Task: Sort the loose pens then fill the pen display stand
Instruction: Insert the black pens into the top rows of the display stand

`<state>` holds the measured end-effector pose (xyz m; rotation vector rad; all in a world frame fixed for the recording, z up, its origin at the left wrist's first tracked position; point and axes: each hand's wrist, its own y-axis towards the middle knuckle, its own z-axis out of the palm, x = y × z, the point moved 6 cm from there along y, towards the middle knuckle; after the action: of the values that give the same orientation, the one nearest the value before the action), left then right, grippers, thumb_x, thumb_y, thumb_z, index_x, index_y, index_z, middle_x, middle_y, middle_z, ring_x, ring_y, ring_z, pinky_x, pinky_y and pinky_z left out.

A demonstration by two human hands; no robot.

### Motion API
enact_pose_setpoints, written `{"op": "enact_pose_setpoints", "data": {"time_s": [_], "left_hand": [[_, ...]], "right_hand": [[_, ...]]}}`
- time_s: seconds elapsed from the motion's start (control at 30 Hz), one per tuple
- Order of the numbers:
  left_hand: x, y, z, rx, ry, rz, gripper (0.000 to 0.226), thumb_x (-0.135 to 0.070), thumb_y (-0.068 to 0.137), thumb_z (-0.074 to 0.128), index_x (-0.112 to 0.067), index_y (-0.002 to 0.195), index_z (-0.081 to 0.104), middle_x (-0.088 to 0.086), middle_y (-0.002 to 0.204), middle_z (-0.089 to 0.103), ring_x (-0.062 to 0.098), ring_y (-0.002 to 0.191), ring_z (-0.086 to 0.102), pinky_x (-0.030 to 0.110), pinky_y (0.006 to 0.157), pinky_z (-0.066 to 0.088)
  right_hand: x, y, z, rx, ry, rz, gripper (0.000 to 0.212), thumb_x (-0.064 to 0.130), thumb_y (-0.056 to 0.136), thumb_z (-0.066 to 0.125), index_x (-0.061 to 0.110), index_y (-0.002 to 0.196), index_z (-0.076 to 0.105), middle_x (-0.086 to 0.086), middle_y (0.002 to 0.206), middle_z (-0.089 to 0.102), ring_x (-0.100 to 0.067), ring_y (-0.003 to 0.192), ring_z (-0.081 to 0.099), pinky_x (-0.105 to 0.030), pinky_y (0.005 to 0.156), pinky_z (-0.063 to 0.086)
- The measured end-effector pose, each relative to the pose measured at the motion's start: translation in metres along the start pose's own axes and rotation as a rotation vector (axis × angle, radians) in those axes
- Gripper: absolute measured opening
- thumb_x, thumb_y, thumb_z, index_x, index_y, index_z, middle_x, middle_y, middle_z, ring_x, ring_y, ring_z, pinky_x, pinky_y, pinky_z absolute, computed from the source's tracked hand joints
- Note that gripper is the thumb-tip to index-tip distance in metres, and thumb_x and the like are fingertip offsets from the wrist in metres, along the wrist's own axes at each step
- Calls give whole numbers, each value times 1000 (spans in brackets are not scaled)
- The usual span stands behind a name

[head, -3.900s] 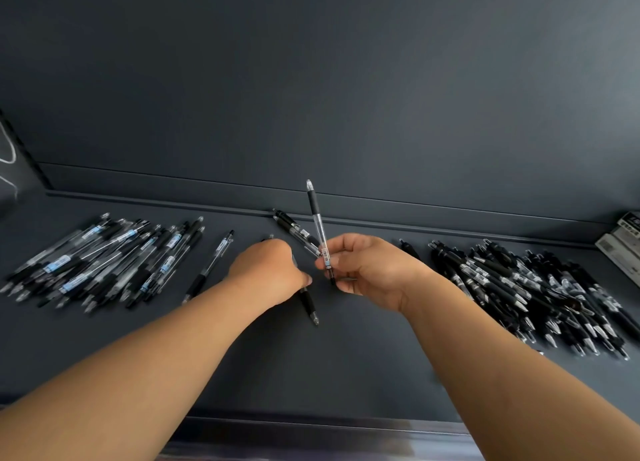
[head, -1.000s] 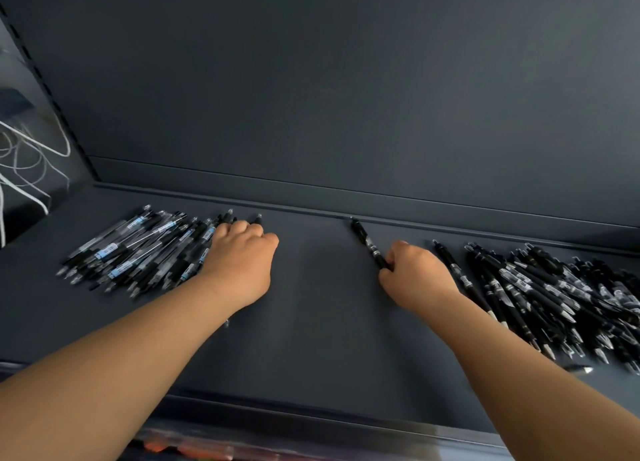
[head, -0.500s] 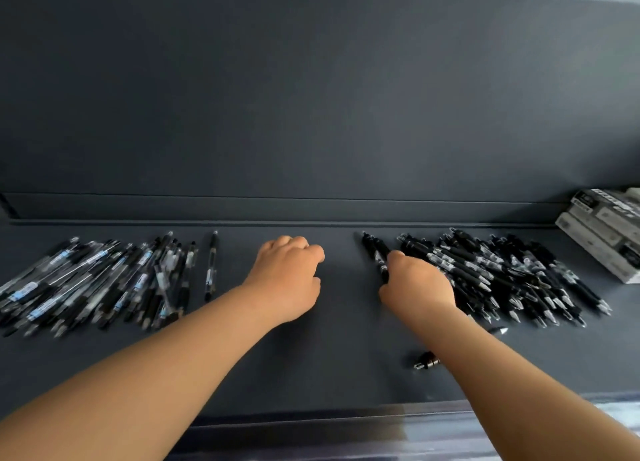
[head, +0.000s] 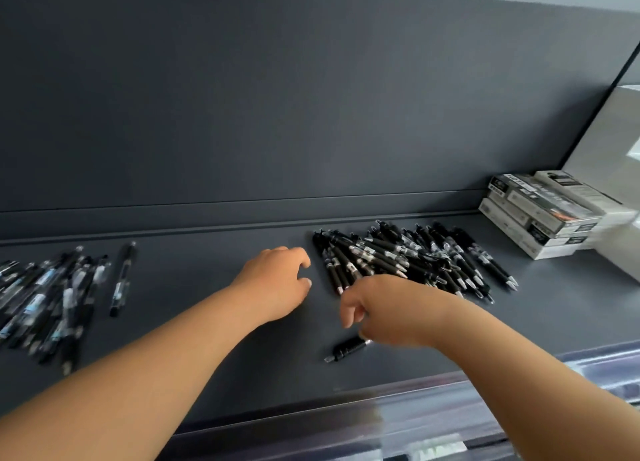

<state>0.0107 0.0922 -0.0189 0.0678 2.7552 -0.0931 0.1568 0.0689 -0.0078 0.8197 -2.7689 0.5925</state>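
One stray black pen (head: pixel 348 348) is lying near the shelf's (head: pixel 207 356) front edge, its far end hiding under the right hand (head: pixel 391 308), whose curled fingers are reaching down at it; whether they are pinching it, I cannot tell. Just behind, a black-pen heap (head: pixel 408 256) is crowding the hand, while the left hand (head: pixel 277 284) is resting loosely curled and empty, with blurred blue-labelled pens (head: pixel 52 298) far left and boxes (head: pixel 543 211) far right.
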Motion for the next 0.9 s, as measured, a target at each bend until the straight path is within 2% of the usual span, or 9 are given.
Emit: {"op": "enact_pose_setpoints", "data": {"time_s": [0.1,0.23,0.37,0.43,0.5,0.57,0.63,0.77,0.9], "left_hand": [[-7,3,5,-5,-45,-40,34,-31,93,52,-27,126,51,-5,126,52,18,113,49,29,89,40],[-14,1,11,-3,-84,-52,32,-30,93,52,-27,124,52,-5,126,53,17,112,51,28,87,40],[-12,0,12,3,-178,-72,22,-27,93,52,-27,115,56,-8,110,56,16,101,54,28,82,42],[-10,0,8,-11,-293,-96,15,-23,94,51,-29,107,57,-8,103,57,15,95,54,27,77,41],[-11,-1,5,-9,-405,-113,15,-20,94,50,-29,102,59,-9,99,57,16,95,55,26,75,40],[-16,-2,3,4,-501,-110,16,-16,93,51,-29,95,59,-6,97,61,18,93,58,26,73,43],[-21,-2,3,17,-575,-95,18,-14,91,52,-30,89,60,-2,95,63,23,94,62,28,74,45],[-26,-4,0,23,-615,-59,16,-14,91,53,-28,91,60,-1,91,63,25,88,62,31,76,47],[-28,-9,-4,21,-601,-27,13,-16,92,53,-24,98,61,-3,84,61,16,75,55,26,67,43]], "right_hand": [[-8,-7,10,22,-101,-25,28,10,84,60,26,106,64,7,115,59,-16,108,55,-32,92,46],[-18,-6,14,-91,-161,-14,14,20,83,67,24,96,64,3,107,60,-20,101,56,-34,87,46],[-32,-10,-1,-201,220,68,5,20,87,64,21,91,65,3,85,61,-8,66,53,-17,56,42],[-41,-15,-11,-269,442,125,2,21,90,62,21,90,64,6,74,58,0,53,47,-13,49,37],[-47,-17,-14,-287,643,175,8,18,93,57,18,89,64,7,73,61,1,54,49,-10,52,39],[-45,-16,-13,-240,941,192,12,13,97,51,14,90,61,1,78,63,-8,66,56,-14,57,45],[-39,-16,-12,-193,1160,202,14,10,99,46,11,96,59,-3,79,63,-14,68,58,-18,57,48],[-38,-15,-12,-222,1163,223,16,12,97,50,16,85,58,0,75,64,-12,62,59,-18,54,48],[-46,-18,-18,-309,1047,252,14,12,93,58,18,80,58,-1,77,67,-7,57,57,-16,49,43]]}}
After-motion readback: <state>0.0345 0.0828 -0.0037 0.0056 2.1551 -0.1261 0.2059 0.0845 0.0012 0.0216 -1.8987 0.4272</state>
